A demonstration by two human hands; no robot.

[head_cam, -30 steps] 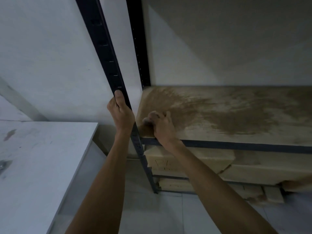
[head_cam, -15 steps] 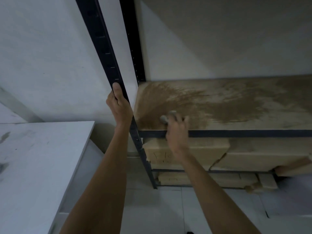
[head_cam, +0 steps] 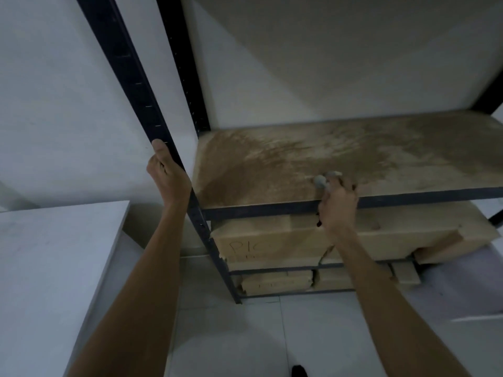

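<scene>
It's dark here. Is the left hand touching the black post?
Touching. The head view shows the left hand curled round the black post, thumb lying up along it.

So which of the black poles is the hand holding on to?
The front left post, the one nearest the camera: the left hand grips it. The rear left post, back against the wall, has no hand on it.

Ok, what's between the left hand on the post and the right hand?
Head view: between left hand on the post and right hand with its grey wad, only bare dusty shelf board and its dark front rail.
</scene>
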